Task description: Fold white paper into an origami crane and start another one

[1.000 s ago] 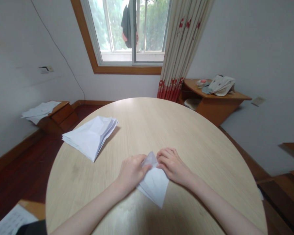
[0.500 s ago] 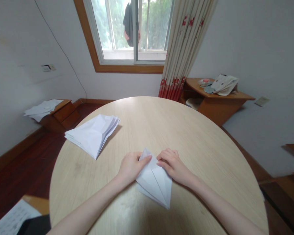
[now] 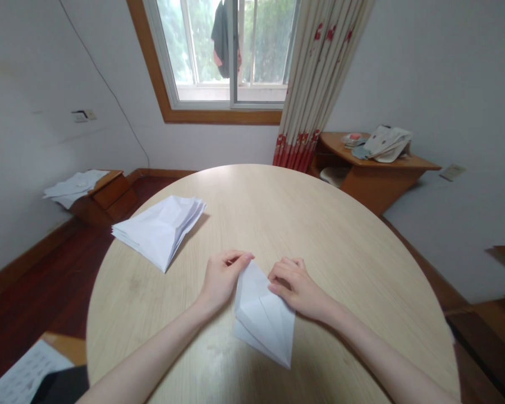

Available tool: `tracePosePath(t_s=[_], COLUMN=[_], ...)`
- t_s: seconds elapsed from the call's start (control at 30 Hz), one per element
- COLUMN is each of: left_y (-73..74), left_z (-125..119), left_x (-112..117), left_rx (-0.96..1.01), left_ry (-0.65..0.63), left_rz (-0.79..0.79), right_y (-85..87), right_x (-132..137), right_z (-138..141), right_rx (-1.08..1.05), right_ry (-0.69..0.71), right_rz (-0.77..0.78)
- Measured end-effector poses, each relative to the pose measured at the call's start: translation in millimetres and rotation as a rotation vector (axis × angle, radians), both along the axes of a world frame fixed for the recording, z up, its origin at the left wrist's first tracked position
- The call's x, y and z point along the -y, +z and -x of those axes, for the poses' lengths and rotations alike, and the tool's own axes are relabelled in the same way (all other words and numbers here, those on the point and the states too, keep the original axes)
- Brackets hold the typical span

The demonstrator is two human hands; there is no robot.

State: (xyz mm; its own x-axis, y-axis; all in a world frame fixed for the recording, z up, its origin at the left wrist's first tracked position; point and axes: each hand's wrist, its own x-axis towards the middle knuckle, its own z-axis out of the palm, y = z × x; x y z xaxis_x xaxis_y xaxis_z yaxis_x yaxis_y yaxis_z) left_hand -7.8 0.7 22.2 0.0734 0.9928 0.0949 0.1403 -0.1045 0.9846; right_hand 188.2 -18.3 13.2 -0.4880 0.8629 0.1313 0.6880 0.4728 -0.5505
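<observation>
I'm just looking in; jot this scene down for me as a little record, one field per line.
Left hand: touching the far corner of the folded paper
Right hand: touching that paper's right edge, fingers curled
Table: round, pale, wood-grained
Paper stack: on the table, beyond the left hand, toward the left
Curtain: pale with red pattern, beside the window

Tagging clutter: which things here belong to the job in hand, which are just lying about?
In the job:
folded white paper, left hand at top corner, right hand at right edge
round table
likely the paper stack

Lying about, seemingly:
loose papers, left cabinet
pale cloth, right desk
dark item beyond window
</observation>
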Motion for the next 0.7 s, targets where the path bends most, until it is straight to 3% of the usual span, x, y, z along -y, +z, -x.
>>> tracePosePath(t_s=[0.13,0.3,0.47,0.7], left_y=[3.3,2.3,0.8,-2.8], left_z=[-3,-7,-10,-16], left_x=[7,11,12,20], left_rx=[0.006,0.108,0.131,0.054], left_ry=[-0.011,0.021,0.028,-0.012], left_rz=[-0.087,-0.026,0.031,-0.088], right_y=[-1.2,-4.2,-0.4,6.5], right_x=[1,-1,-1,8], right_z=[4,3,3,9], right_rx=[-0.173,-0.398,-0.474,-0.572], right_ry=[-0.021,-0.072,-0.074,-0.103], right_rz=[0.082,0.124,0.155,0.200])
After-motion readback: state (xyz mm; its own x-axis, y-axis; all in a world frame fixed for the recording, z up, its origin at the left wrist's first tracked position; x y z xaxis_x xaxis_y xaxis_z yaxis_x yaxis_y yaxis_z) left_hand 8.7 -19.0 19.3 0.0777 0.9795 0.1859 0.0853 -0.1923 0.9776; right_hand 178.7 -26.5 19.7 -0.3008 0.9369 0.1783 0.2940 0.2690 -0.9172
